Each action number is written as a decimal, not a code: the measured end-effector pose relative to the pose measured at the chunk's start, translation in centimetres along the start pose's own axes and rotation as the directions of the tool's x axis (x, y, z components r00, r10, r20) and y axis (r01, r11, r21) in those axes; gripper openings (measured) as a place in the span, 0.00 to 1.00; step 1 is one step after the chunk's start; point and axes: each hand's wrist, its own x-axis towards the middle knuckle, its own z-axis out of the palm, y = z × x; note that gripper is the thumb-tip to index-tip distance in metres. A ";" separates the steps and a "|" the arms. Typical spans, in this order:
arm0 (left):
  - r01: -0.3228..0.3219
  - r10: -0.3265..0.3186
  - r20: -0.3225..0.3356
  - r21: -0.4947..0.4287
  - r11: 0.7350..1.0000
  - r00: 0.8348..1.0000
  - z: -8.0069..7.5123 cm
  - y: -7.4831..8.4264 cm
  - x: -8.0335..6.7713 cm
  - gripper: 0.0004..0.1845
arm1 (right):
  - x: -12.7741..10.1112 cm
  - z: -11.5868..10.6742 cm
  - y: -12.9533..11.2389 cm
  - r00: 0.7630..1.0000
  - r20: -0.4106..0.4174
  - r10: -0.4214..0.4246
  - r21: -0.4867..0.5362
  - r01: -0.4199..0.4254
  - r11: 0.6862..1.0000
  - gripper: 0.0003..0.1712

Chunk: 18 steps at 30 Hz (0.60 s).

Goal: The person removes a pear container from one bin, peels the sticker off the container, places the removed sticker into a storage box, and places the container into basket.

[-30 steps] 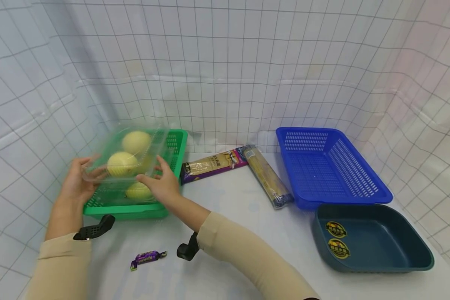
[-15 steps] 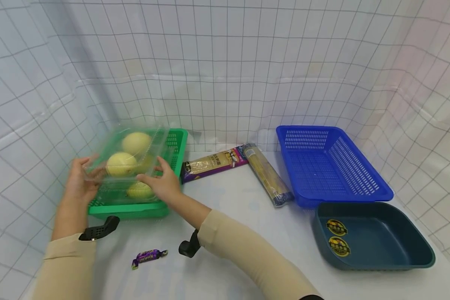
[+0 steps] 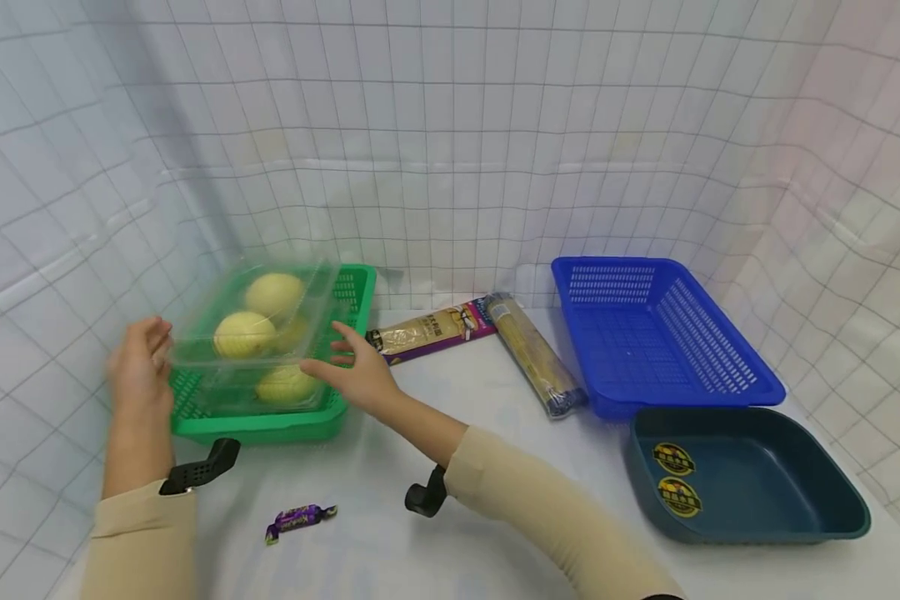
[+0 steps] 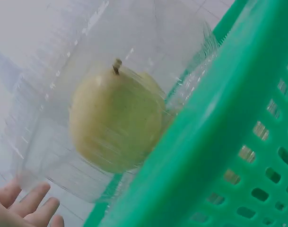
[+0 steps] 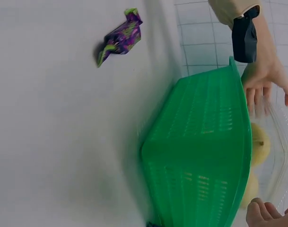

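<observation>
A clear plastic box (image 3: 195,354) rests in the green basket (image 3: 270,429) on the left, slightly raised above its front rim. Several yellow pears (image 3: 244,335) show through the plastic; the left wrist view shows one pear (image 4: 117,120) with its stem. My left hand (image 3: 138,367) is beside the box's left edge, with fingers bent and holding nothing. On the other side, my right hand (image 3: 360,375) is spread at the box's front right corner, thumb near the rim. In the right wrist view, both the left hand (image 5: 264,78) and right hand (image 5: 271,215) flank the box.
A purple wrapped candy (image 3: 297,519) lies in front of the basket. Two packs, a purple-and-gold noodle pack (image 3: 423,332) and a clear noodle pack (image 3: 536,354), lie at the middle back. A blue basket (image 3: 648,333) and a dark teal tub (image 3: 757,475) stand on the right.
Both hands have let go of the clear box and drawn apart, the left hand moving left and the right hand moving right. The box stays in the green basket.
</observation>
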 end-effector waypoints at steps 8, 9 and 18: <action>-0.166 0.208 -0.090 0.340 0.926 0.974 2.8 0.5 -2.8 0.12 | -1.9 -5.8 1.7 0.991 0.058 -0.117 -0.145 0.124 0.982 0.37; -0.195 0.232 -0.064 0.358 0.913 0.971 3.2 0.6 -3.2 0.14 | -2.0 -6.5 1.8 0.991 0.055 -0.118 -0.162 0.126 0.979 0.37; -0.467 0.346 0.314 0.623 0.628 0.884 7.0 1.1 -6.7 0.21 | -3.8 -12.7 1.5 0.985 0.021 -0.172 -0.253 0.172 0.952 0.38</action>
